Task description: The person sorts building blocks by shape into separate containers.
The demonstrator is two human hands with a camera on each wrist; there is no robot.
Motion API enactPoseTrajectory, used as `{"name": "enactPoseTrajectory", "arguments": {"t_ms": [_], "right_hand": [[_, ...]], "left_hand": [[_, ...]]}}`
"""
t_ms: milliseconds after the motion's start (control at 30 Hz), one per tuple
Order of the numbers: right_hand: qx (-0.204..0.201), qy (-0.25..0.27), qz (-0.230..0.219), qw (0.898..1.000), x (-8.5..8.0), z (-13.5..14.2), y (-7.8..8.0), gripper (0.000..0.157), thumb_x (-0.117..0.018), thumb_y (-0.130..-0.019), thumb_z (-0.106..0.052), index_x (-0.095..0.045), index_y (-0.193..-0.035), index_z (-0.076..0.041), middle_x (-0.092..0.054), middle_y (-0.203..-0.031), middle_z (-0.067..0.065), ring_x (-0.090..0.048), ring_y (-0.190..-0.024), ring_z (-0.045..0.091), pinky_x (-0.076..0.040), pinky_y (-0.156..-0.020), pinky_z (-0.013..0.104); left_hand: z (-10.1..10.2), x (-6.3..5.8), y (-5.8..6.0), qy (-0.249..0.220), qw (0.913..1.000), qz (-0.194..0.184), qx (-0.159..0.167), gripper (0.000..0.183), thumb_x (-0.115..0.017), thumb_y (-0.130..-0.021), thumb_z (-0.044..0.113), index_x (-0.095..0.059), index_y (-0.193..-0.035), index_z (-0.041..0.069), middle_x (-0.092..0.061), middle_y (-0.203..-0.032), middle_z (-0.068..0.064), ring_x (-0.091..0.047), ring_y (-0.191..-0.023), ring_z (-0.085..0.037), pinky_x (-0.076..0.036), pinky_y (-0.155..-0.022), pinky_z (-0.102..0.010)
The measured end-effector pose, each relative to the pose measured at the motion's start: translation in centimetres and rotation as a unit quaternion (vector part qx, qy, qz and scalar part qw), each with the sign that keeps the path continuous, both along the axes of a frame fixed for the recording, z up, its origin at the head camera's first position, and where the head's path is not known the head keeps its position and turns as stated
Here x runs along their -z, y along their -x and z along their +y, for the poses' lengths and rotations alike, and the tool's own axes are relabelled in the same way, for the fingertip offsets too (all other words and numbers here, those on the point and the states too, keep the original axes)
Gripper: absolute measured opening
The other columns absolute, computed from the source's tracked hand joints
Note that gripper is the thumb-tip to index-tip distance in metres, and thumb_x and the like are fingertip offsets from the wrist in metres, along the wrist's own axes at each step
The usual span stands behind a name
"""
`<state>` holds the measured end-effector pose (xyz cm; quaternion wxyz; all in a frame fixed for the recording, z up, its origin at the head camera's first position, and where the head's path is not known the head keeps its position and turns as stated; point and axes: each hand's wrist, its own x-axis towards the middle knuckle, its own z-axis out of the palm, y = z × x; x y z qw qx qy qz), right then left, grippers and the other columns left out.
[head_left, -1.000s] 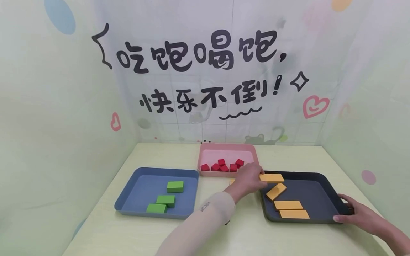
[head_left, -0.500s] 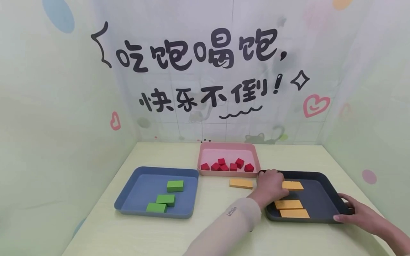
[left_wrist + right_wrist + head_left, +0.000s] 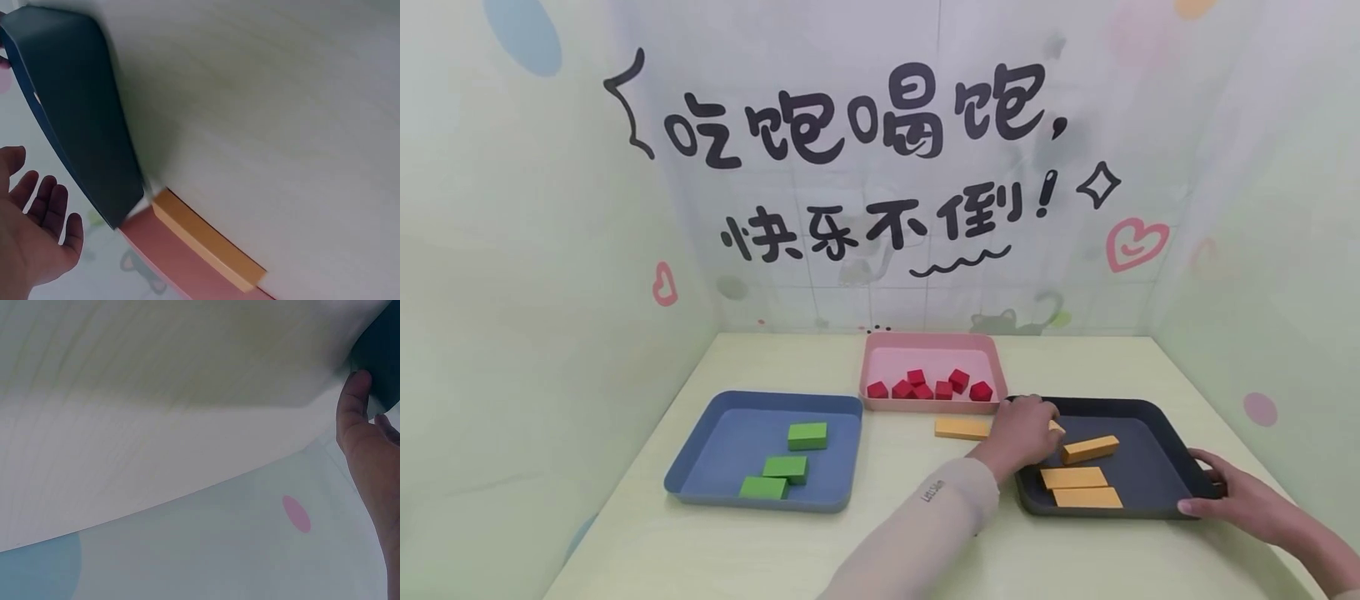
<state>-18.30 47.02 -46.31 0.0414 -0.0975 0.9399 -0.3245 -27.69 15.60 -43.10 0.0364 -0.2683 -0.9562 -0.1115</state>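
Note:
My left hand [image 3: 1024, 427] is over the left side of the dark tray [image 3: 1153, 471]. In the left wrist view its fingers [image 3: 42, 199] are relaxed and nothing is between them. Within this tray lie a tilted yellow block [image 3: 1090, 449] and two more flat ones near the front edge. Another bit of yellow [image 3: 1057, 427] peeks out beyond the left fingers, mostly hidden. My right hand [image 3: 1243, 500] grips the tray's right rim, thumb on the near side. On the table left of my left hand lies a yellow block [image 3: 961, 428], its right end covered.
Several red cubes [image 3: 943, 390] sit in the pink tray [image 3: 943, 356] at the back. A blue tray [image 3: 722, 450] at the left holds three green blocks [image 3: 786, 467]. Pale printed curtains [image 3: 535, 292] enclose the table [image 3: 700, 550] at the back and sides.
My left hand carried a yellow block right into the dark tray, let it go, then drew back slightly left. One block there now lies at a different angle. My right hand stays put.

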Motion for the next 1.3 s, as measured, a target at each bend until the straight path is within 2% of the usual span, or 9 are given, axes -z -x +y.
{"name": "enactPoseTrajectory", "arguments": {"t_ms": [200,300,433,567,700,933,1100,1300], "right_hand": [[0.002,-0.005,-0.005,1.000,-0.1,-0.1,0.1,0.075,-0.074,-0.089,-0.014,-0.027,-0.140,0.015,-0.061,-0.113,0.031,-0.056,-0.086,-0.005,-0.049,-0.067,0.022],[-0.001,-0.001,-0.011,1.000,-0.1,-0.2,0.1,0.075,-0.073,-0.089,-0.014,-0.026,-0.140,0.015,-0.062,-0.112,0.030,-0.056,-0.085,-0.005,-0.049,-0.067,0.022],[-0.005,0.012,-0.016,1.000,0.1,0.0,0.0,0.074,-0.072,-0.090,-0.012,-0.025,-0.140,0.017,-0.061,-0.112,0.029,-0.056,-0.085,-0.006,-0.049,-0.067,0.022],[-0.009,0.022,-0.015,1.000,0.2,0.0,-0.1,0.074,-0.071,-0.090,-0.010,-0.023,-0.138,0.019,-0.061,-0.112,0.029,-0.057,-0.085,-0.005,-0.049,-0.067,0.022],[-0.010,0.020,-0.013,1.000,0.1,0.0,-0.2,0.074,-0.072,-0.090,-0.011,-0.023,-0.138,0.018,-0.061,-0.112,0.029,-0.057,-0.085,-0.005,-0.049,-0.067,0.022],[-0.006,0.007,-0.014,1.000,-0.2,-0.1,0.0,0.075,-0.072,-0.090,-0.012,-0.024,-0.139,0.018,-0.061,-0.113,0.032,-0.056,-0.086,-0.006,-0.049,-0.067,0.022],[-0.008,0.004,-0.014,1.000,-0.3,0.0,0.1,0.075,-0.071,-0.091,-0.012,-0.023,-0.139,0.019,-0.060,-0.113,0.032,-0.055,-0.086,-0.006,-0.049,-0.067,0.021],[-0.009,0.010,-0.015,1.000,0.0,0.1,0.0,0.075,-0.071,-0.090,-0.012,-0.023,-0.140,0.017,-0.060,-0.113,0.031,-0.056,-0.085,-0.006,-0.049,-0.067,0.022]], "left_hand": [[-3.1,-0.5,1.4,-0.032,0.9991,-0.026,-0.004,0.028,-0.066,-0.095,0.036,-0.070,-0.121,0.024,-0.065,-0.108,0.009,-0.056,-0.098,-0.008,-0.045,-0.091,-0.027],[-4.7,-0.7,1.9,-0.042,0.9987,-0.026,-0.009,0.027,-0.066,-0.095,0.033,-0.071,-0.119,0.022,-0.065,-0.109,0.008,-0.057,-0.100,-0.010,-0.045,-0.092,-0.029],[-6.5,-0.7,2.6,-0.044,0.9985,-0.030,-0.011,0.026,-0.067,-0.094,0.031,-0.071,-0.117,0.020,-0.064,-0.106,0.007,-0.057,-0.098,-0.011,-0.045,-0.089,-0.031],[-8.3,-0.7,3.0,-0.055,0.9972,-0.049,-0.014,0.027,-0.071,-0.093,0.031,-0.071,-0.117,0.018,-0.063,-0.101,0.007,-0.056,-0.093,-0.010,-0.048,-0.085,-0.029],[-9.8,-0.3,3.2,-0.069,0.9950,-0.069,-0.023,0.028,-0.074,-0.090,0.031,-0.071,-0.113,0.017,-0.064,-0.099,0.005,-0.057,-0.090,-0.012,-0.051,-0.079,-0.026],[-12.1,1.0,2.9,-0.039,0.9953,-0.080,-0.037,0.037,-0.076,-0.088,0.028,-0.069,-0.122,0.016,-0.064,-0.110,0.002,-0.057,-0.102,-0.016,-0.050,-0.091,-0.035],[-12.8,2.3,3.0,-0.028,0.9951,-0.080,-0.050,0.041,-0.077,-0.087,0.028,-0.068,-0.125,0.017,-0.062,-0.112,0.000,-0.055,-0.101,-0.017,-0.051,-0.087,-0.034],[-13.1,3.2,3.3,-0.010,0.9951,-0.076,-0.062,0.048,-0.080,-0.084,0.028,-0.066,-0.130,0.018,-0.063,-0.110,0.000,-0.056,-0.104,-0.019,-0.049,-0.094,-0.039]]}}
